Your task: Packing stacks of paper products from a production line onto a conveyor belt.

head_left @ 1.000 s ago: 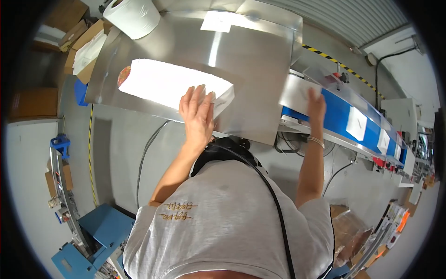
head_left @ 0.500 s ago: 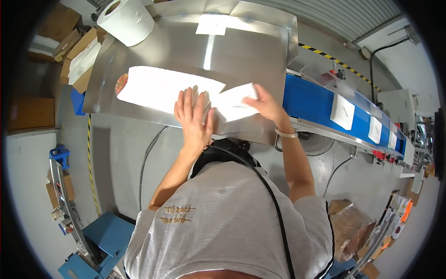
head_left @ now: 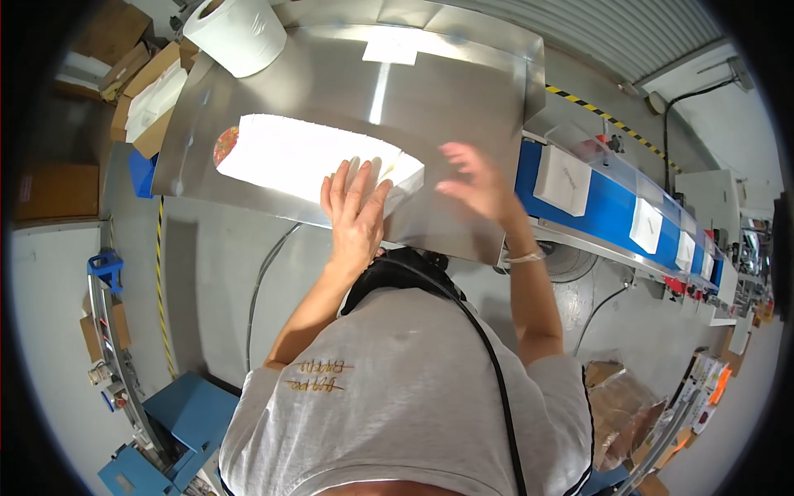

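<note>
My left hand (head_left: 357, 217) is lying flat, fingers together, pressing on the near right end of the white stack of flat packets (head_left: 314, 157) on the steel surface (head_left: 463, 124). The stack's long axis is running left-right across the surface, stretching away to the left of that hand, with a round coloured patch (head_left: 225, 145) showing at its far left end. My right hand (head_left: 478, 180) is hovering just right of the stack's right end, fingers spread, gripping nothing (it's blurred, so contact with the surface is unclear). The left hand is the nearer one, already touching the stack.

To the right, a blue conveyor belt (head_left: 612, 217) is carrying white square packets (head_left: 564, 180), spaced apart in a row running to the far right. A white paper roll (head_left: 240, 33) is standing at the surface's far left corner, cardboard boxes (head_left: 149, 91) beside it holding white sheets. A white rectangular sheet (head_left: 390, 51) is lying at the far edge. Yellow-black striped tape (head_left: 587, 106) is marking the floor beyond.
</note>
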Tool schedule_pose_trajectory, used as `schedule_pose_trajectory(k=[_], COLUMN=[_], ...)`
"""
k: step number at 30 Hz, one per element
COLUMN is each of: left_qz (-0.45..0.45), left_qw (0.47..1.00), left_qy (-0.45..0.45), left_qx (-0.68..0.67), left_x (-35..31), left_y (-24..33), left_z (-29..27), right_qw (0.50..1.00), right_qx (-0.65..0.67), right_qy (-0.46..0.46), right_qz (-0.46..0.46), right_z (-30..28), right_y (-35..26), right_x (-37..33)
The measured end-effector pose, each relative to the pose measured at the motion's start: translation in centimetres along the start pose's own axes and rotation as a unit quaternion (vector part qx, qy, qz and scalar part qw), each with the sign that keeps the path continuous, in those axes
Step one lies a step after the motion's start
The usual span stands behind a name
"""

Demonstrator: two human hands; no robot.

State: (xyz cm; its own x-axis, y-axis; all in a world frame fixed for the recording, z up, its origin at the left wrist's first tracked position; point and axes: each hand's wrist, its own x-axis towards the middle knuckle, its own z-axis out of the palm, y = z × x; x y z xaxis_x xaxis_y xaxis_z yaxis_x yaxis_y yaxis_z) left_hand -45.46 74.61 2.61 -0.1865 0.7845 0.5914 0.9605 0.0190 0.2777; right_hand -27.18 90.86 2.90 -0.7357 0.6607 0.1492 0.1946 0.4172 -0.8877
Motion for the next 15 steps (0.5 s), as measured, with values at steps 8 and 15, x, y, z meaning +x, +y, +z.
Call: schedule_pose_trajectory(k=[8,15], left_qz=[0.016,0.028], left_qw=[0.997,0.999], left_qy=[-0.012,-0.002], left_qx=[-0.075,-0.035], left_x=[1.0,0.5], left_y=[0.1,-1.0], left_z=[-1.1,-0.1], right_qw=[0.983,0.997], right_qx=[0.113,0.071], right_qy=[-0.126,-0.012], right_qz=[0.077,0.015], right_z=[3.3,4.0], right_y=[0.8,0.3], right_x=[1.5,0.9])
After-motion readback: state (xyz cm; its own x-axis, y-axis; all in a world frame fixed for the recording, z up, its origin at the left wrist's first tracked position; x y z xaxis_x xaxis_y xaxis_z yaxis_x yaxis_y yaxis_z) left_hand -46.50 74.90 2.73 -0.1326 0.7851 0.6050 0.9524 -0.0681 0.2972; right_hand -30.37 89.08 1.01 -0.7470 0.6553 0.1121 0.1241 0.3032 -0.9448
